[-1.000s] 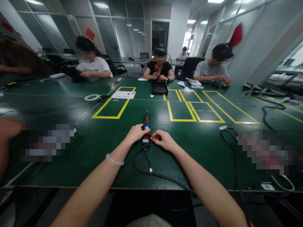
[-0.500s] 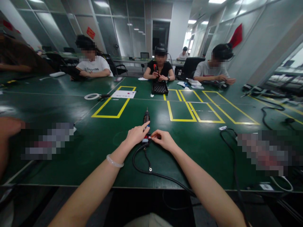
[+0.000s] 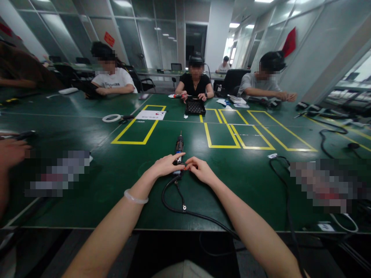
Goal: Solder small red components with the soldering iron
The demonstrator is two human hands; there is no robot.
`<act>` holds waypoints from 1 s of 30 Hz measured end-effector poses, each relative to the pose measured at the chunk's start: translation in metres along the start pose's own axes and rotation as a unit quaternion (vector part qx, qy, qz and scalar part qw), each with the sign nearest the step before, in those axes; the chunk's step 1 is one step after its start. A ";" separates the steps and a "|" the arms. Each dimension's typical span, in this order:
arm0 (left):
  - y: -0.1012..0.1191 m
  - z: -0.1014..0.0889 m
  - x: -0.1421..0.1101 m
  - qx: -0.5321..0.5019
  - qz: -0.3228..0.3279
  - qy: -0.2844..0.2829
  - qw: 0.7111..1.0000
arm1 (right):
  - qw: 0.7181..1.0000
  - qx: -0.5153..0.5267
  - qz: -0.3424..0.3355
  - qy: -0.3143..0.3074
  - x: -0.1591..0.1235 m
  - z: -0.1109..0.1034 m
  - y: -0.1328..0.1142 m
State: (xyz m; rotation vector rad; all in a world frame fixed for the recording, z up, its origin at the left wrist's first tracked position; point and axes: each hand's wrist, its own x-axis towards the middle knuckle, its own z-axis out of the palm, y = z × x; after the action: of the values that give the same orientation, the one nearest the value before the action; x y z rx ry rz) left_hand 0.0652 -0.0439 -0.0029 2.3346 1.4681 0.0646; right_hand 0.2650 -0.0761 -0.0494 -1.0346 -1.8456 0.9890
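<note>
An electric screwdriver (image 3: 179, 144) lies on the green table, its thin bit pointing away from me and a black cable leaving its rear. My left hand (image 3: 165, 166) is closed loosely across its body from the left, with index finger and thumb reaching over the top; the other fingers are mostly hidden. My right hand (image 3: 199, 170) is at the rear right side of the tool, thumb and index finger pinched together beside my left thumb tip. A small reddish spot shows at that pinch, too small to name. A ring terminal (image 3: 184, 207) ends a short lead near the cable.
Yellow tape rectangles (image 3: 223, 146) mark the table (image 3: 139, 208). A white sheet (image 3: 150, 115) and a white coil (image 3: 112, 118) lie ahead. Across the table a person (image 3: 196, 83) works at a black tray (image 3: 195, 107). A dark cable (image 3: 286, 193) runs down the right; another person's hand (image 3: 13, 152) is at left.
My left index finger and thumb have shifted slightly over the tool, showing more of its body between them. The right hand stays pinched nearby. The person opposite has lowered the red-handled tool.
</note>
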 end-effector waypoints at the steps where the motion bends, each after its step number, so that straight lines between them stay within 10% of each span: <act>1: -0.001 -0.001 0.000 -0.004 0.006 -0.003 1.000 | 1.000 -0.001 -0.001 -0.001 0.000 0.000 -0.001; 30: 0.006 0.002 -0.007 0.024 -0.013 -0.002 1.000 | 1.000 -0.004 -0.006 0.004 -0.002 -0.004 -0.004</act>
State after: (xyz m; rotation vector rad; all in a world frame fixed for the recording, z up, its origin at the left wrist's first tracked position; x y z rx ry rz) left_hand 0.0680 -0.0530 -0.0016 2.3511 1.5146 0.0189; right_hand 0.2680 -0.0782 -0.0453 -1.0298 -1.8493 0.9699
